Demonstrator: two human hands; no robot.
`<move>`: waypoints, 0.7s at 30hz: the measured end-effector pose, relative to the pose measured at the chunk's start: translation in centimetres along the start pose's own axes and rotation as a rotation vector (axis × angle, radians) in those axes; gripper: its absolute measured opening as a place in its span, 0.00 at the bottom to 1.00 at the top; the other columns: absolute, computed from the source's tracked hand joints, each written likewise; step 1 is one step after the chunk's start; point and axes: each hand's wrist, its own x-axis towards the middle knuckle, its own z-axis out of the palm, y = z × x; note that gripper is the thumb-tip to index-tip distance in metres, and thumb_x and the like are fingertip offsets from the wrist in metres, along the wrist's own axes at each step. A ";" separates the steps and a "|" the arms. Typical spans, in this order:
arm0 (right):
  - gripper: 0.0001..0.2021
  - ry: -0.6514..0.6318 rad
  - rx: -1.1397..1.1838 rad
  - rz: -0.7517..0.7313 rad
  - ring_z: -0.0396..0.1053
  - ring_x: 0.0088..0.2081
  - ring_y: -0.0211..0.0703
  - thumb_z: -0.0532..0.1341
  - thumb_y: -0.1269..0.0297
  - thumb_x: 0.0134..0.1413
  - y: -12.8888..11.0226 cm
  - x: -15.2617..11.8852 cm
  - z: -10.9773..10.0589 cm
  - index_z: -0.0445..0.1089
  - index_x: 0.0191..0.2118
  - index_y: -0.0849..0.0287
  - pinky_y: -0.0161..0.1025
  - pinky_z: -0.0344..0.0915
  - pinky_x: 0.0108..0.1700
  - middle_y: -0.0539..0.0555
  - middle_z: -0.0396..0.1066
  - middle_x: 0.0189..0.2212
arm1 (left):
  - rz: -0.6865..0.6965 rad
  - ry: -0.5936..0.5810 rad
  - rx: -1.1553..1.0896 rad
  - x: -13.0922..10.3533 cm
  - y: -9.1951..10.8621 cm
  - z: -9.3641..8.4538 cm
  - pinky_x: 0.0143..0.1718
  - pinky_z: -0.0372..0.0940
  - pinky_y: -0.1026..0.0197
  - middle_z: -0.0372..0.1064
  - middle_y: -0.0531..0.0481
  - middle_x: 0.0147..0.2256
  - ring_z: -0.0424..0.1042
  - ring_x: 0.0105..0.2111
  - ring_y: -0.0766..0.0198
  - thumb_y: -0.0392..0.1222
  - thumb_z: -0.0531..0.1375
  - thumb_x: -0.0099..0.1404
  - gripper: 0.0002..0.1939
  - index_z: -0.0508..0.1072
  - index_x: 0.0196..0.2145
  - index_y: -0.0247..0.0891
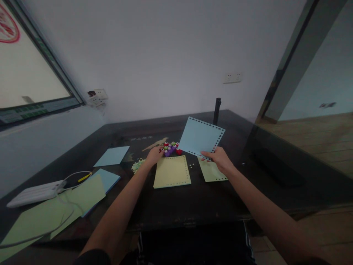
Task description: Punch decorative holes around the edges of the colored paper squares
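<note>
A light blue paper sheet (202, 136) with small shapes punched along its edges is pinched by its lower edge in my right hand (219, 158), raised above the table. The fingers of my left hand (154, 155) close around a small craft punch (161, 150) at the left side of a cluster of red, purple and green craft punches (171, 147). Just in front of the cluster lies a stack of yellow paper (171, 172) with holes along its edges. Under the raised sheet, a pale yellow-green punched sheet (211, 171) is partly hidden.
A pile of tiny paper cutouts (137, 165) lies left of the yellow stack. Farther left are a blue sheet (112, 156), green sheets (63, 206) and a white power strip (35, 193) with a cable. A black upright object (217, 111) stands at the back of the dark table (193, 208).
</note>
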 end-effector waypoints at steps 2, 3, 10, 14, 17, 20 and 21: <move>0.16 0.027 0.029 -0.007 0.70 0.20 0.40 0.71 0.64 0.29 -0.3 -0.3 0.1 0.72 0.29 0.65 0.35 0.66 0.22 0.55 0.75 0.25 | -0.010 -0.006 0.005 -0.1 -0.2 0.0 0.39 0.64 0.58 0.73 0.41 0.39 0.71 0.36 0.57 0.40 0.53 0.61 0.18 0.72 0.47 0.36; 0.16 0.035 0.045 -0.012 0.70 0.20 0.40 0.71 0.64 0.29 -0.5 -0.4 0.1 0.72 0.29 0.65 0.35 0.66 0.23 0.55 0.75 0.25 | -0.009 -0.005 0.003 -0.3 -0.3 -0.1 0.39 0.64 0.58 0.73 0.42 0.39 0.71 0.35 0.57 0.41 0.53 0.62 0.18 0.72 0.48 0.37; 0.18 0.070 0.106 -0.014 0.71 0.24 0.41 0.72 0.66 0.27 -0.5 -0.3 0.2 0.72 0.31 0.64 0.36 0.70 0.26 0.55 0.76 0.28 | -0.041 0.053 0.070 -1.6 -0.2 -0.9 0.38 0.63 0.60 0.73 0.45 0.37 0.71 0.37 0.58 0.44 0.58 0.59 0.15 0.73 0.45 0.41; 0.19 0.048 0.174 0.015 0.72 0.26 0.42 0.72 0.66 0.28 -0.1 -0.1 0.4 0.72 0.34 0.63 0.39 0.72 0.30 0.56 0.76 0.33 | -0.089 0.081 0.070 -2.0 0.1 -1.3 0.38 0.63 0.60 0.74 0.45 0.34 0.72 0.37 0.56 0.45 0.61 0.57 0.14 0.73 0.40 0.39; 0.19 0.034 0.180 0.015 0.72 0.25 0.42 0.71 0.67 0.28 0.1 -0.2 0.5 0.72 0.33 0.63 0.39 0.72 0.29 0.55 0.76 0.32 | -0.103 0.092 0.085 -2.2 0.0 -1.5 0.38 0.63 0.59 0.73 0.44 0.34 0.72 0.37 0.55 0.46 0.61 0.57 0.13 0.73 0.39 0.38; 0.18 0.028 0.165 0.025 0.72 0.24 0.42 0.71 0.66 0.29 0.2 -0.3 0.6 0.72 0.33 0.64 0.38 0.72 0.27 0.55 0.76 0.30 | -0.063 0.171 0.070 -2.0 0.1 -1.8 0.40 0.64 0.57 0.72 0.43 0.38 0.71 0.39 0.55 0.45 0.59 0.58 0.14 0.72 0.41 0.37; 0.18 0.030 0.162 0.026 0.72 0.24 0.42 0.71 0.66 0.29 0.2 -0.4 0.6 0.72 0.33 0.64 0.38 0.72 0.27 0.56 0.76 0.31 | -0.033 0.208 0.036 -1.9 0.2 -2.0 0.42 0.63 0.56 0.71 0.42 0.39 0.71 0.39 0.56 0.44 0.58 0.59 0.14 0.72 0.42 0.37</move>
